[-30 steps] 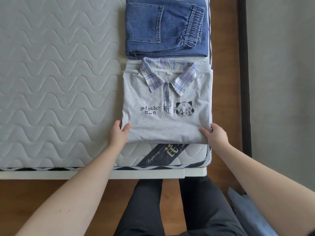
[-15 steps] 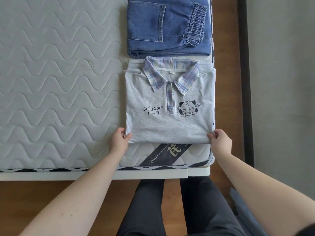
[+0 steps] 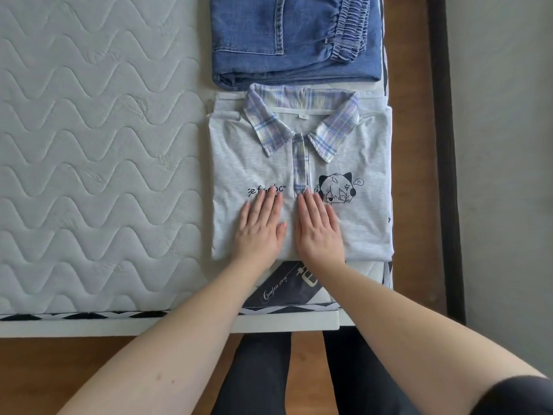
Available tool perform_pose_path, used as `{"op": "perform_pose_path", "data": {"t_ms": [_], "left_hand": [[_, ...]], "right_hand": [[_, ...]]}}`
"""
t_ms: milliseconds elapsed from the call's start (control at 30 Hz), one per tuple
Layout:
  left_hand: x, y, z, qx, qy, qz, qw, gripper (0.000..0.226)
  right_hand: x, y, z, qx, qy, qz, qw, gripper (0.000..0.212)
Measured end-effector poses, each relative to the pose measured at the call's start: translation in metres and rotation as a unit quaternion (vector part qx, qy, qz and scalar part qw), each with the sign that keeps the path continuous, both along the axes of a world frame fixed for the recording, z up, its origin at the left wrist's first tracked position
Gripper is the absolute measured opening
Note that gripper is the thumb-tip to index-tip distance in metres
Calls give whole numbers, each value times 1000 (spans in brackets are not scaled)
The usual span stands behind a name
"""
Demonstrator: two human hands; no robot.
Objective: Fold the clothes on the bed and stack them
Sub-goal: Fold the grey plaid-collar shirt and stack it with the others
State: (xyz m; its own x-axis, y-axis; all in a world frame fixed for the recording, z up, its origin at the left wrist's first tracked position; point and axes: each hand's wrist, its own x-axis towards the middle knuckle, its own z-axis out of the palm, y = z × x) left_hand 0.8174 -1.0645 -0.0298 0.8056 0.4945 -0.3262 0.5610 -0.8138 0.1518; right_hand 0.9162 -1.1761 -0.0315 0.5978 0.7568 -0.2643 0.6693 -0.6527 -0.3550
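Both hands have left the near corners of the folded grey cotton polo shirt with the plaid collar (image 3: 302, 175) and now lie flat side by side on its middle, left hand (image 3: 259, 227) and right hand (image 3: 319, 227), fingers straight, pressing, gripping nothing. The shirt sits at the mattress (image 3: 98, 145) edge, collar pointing away; the folded blue denim jeans (image 3: 296, 40) lie just beyond the fingertips, equally near either hand

Shirt (image 3: 359, 211) soft matt grey knit, woven plaid collar; jeans (image 3: 299, 40) coarse denim; mattress (image 3: 98, 163) quilted cloth.
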Motion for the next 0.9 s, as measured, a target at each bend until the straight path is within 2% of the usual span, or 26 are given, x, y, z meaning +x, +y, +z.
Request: {"op": "perform_pose_path", "data": {"t_ms": [133, 233, 333, 400, 467, 667, 767, 900], "left_hand": [[-9, 7, -20, 26, 21, -40, 999, 65], [-24, 23, -22, 33, 37, -38, 998, 66], [-45, 42, -15, 21, 35, 34, 999, 67], [-58, 54, -6, 29, 34, 76, 996, 70], [-60, 65, 2, 32, 29, 72, 996, 70], [19, 94, 3, 37, -39, 2, 999, 64], [50, 105, -4, 40, -7, -23, 999, 66], [52, 131, -12, 31, -1, -6, 1000, 68]], "right_hand": [[21, -23, -22, -45, -45, 53, 997, 65], [51, -48, -19, -84, -58, 23, 994, 72], [78, -69, -9, -126, -60, 1, 990, 73], [95, -73, -2, -140, -47, -64, 987, 74], [109, -63, 5, -128, -48, -106, 985, 73], [139, 24, 8, -65, -58, -14, 996, 64], [148, 48, -2, -90, -45, 21, 995, 67], [176, 32, -6, -90, -49, 77, 992, 68]]}}
